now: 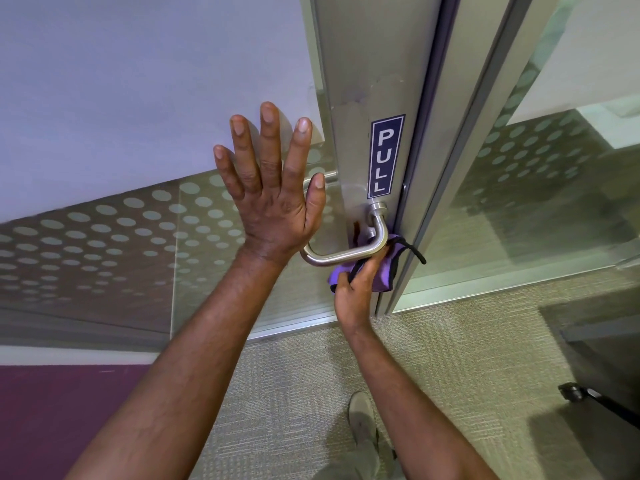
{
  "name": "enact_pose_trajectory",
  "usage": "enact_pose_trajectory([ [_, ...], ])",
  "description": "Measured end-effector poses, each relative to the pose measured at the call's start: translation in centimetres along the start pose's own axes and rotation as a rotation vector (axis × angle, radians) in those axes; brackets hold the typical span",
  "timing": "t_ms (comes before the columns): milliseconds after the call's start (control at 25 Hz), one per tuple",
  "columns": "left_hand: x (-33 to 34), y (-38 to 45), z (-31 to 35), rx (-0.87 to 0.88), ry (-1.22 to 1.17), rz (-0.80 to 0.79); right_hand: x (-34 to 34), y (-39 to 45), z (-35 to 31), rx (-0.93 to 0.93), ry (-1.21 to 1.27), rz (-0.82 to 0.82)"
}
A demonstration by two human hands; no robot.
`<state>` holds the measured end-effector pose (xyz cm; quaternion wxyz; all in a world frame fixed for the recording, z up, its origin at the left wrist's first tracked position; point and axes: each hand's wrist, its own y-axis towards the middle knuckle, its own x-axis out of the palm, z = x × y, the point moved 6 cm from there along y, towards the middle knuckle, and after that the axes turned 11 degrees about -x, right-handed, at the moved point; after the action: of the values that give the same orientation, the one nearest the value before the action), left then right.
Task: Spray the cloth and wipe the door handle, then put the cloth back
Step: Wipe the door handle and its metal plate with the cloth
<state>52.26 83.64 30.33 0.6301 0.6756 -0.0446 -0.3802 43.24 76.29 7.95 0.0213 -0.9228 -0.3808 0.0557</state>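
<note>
A steel lever door handle (pixel 346 254) juts from the metal door frame (pixel 367 64) below a blue PULL sticker (pixel 385 157). My right hand (pixel 353 289) grips a purple cloth (pixel 382 271) with a black edge and holds it against the underside of the handle near its bend. My left hand (pixel 270 192) is spread flat, fingers straight, against the glass panel left of the handle. No spray bottle is in view.
The frosted-dot glass panel (pixel 121 230) runs left of the door and another glass pane (pixel 536 188) stands to the right. Beige carpet (pixel 450 358) covers the floor. My shoe (pixel 362 414) is below. A dark object (pixel 588 400) lies at lower right.
</note>
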Motion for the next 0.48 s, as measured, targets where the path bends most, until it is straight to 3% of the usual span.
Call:
enact_pose_trajectory([
  [120, 0.0, 0.0, 0.0, 0.008, -0.012, 0.005, 0.6, 0.0, 1.7, 0.120, 0.013, -0.041],
  [200, 0.1, -0.1, 0.1, 0.021, -0.018, 0.013, 0.8, -0.5, 2.7, 0.097, -0.063, -0.111],
  [360, 0.2, -0.2, 0.0, 0.024, -0.024, 0.021, 2.1, -2.0, 3.8, -0.201, -0.383, -0.310],
  [480, 0.2, -0.3, 0.0, 0.038, -0.028, 0.003, 1.8, -1.5, 2.9, -0.465, -0.655, -0.332],
])
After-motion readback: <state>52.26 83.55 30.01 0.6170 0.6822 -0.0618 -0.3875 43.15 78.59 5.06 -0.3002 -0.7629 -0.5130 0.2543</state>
